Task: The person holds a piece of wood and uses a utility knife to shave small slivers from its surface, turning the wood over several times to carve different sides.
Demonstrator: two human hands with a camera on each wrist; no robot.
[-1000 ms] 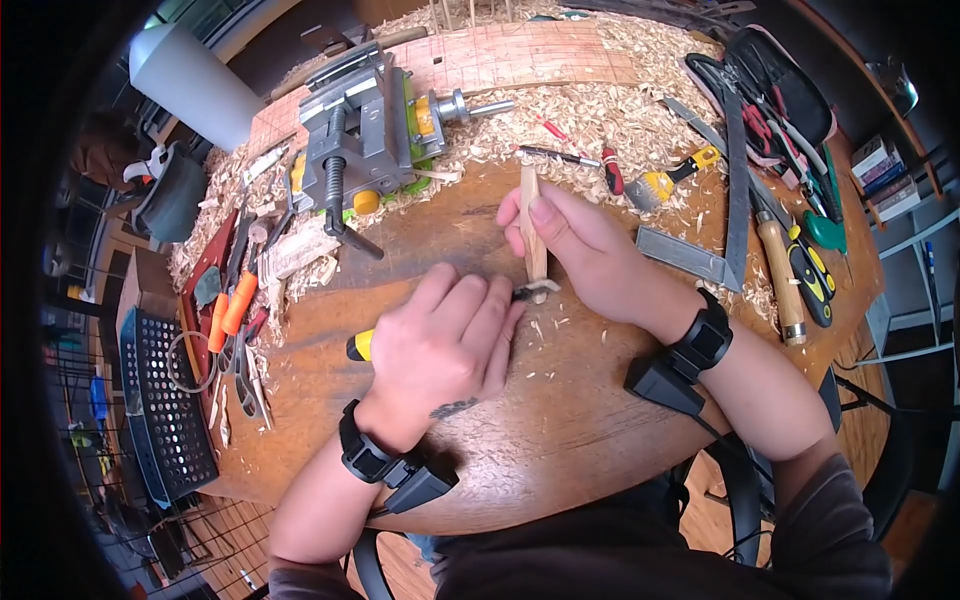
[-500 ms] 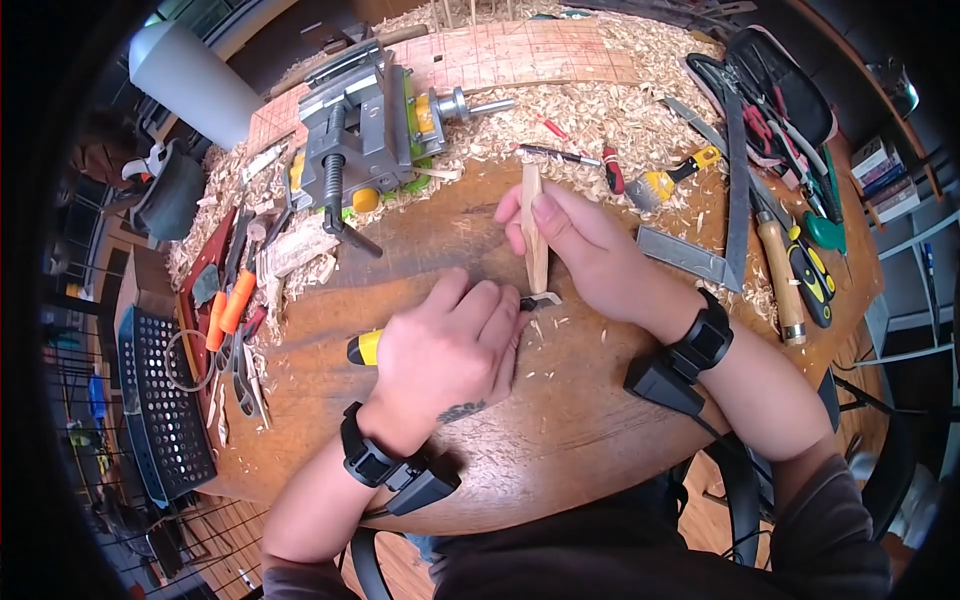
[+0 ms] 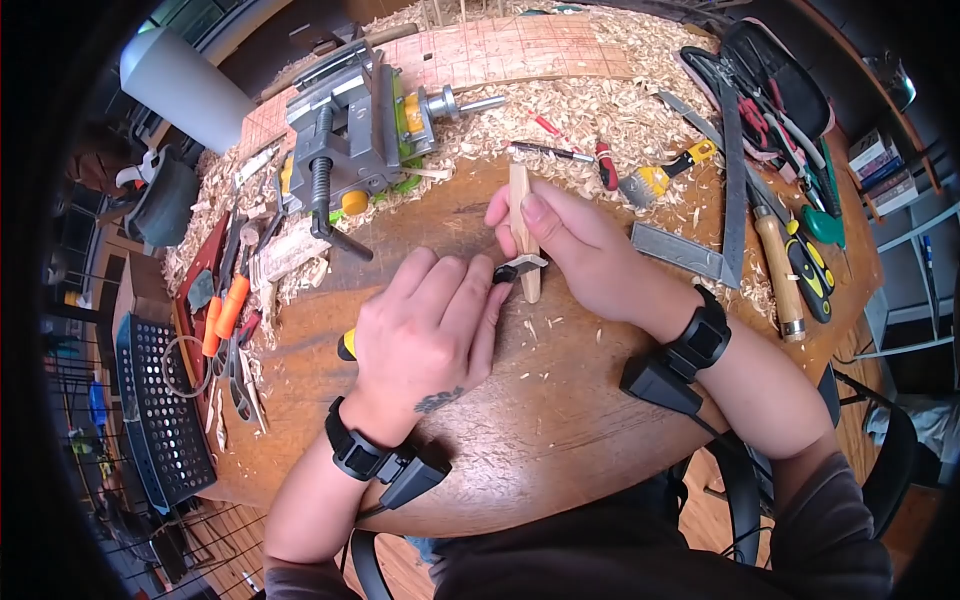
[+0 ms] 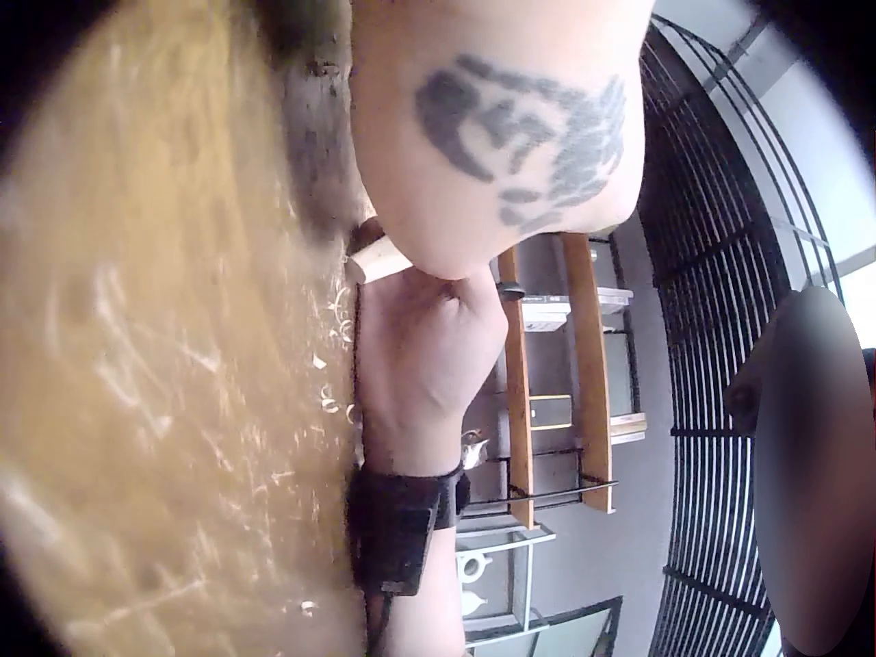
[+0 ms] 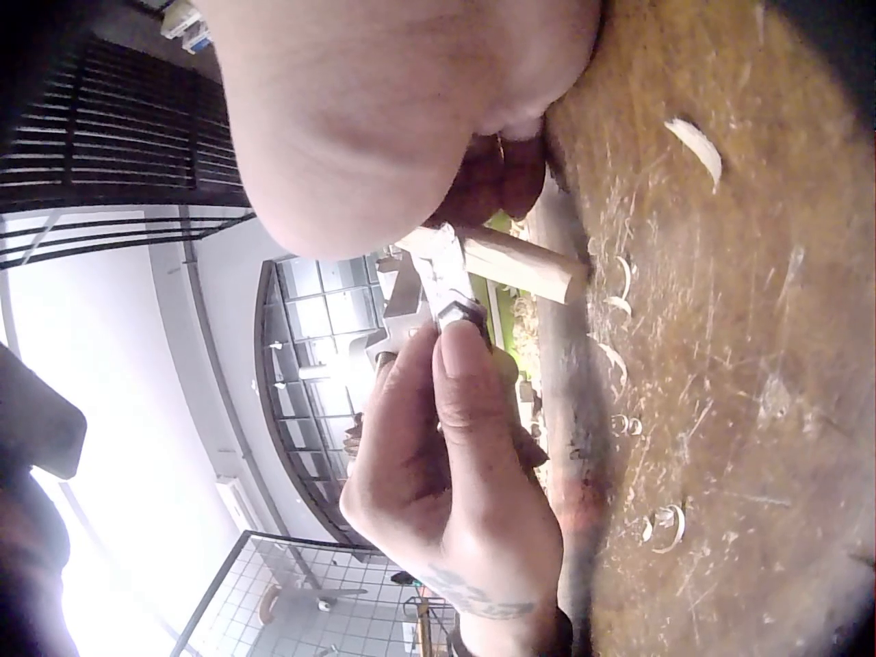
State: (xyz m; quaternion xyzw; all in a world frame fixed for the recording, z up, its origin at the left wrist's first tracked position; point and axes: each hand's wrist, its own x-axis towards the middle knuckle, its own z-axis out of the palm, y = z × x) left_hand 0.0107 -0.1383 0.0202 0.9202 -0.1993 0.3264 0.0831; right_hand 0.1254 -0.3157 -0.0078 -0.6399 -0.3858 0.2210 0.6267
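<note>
My left hand (image 3: 420,325) grips a knife (image 3: 347,345) with a yellow and black handle, whose end pokes out behind the fist. Its short blade (image 3: 527,264) lies across a pale, tapered wooden stick (image 3: 519,195) near the lower end. Thumb and fingers of my right hand (image 3: 580,235) hold that stick around its middle, above the blade. In the right wrist view, the left thumb and forefinger pinch the black front of the knife, and the stick's cut end (image 5: 548,278) juts out beside the blade. My left hand hides most of the handle.
Wood shavings (image 3: 580,110) cover the back of the wooden table (image 3: 480,430). A metal vise (image 3: 345,130) stands at the back left. At the right lie a metal square (image 3: 680,250), a scraper (image 3: 665,175) and a wooden-handled tool (image 3: 778,265). Orange-handled tools (image 3: 230,305) sit left, beside a perforated basket (image 3: 165,400).
The knife blade has moved from the stick's lower tip to a place higher along it, and my left hand has shifted slightly left and up. My right hand keeps its hold.
</note>
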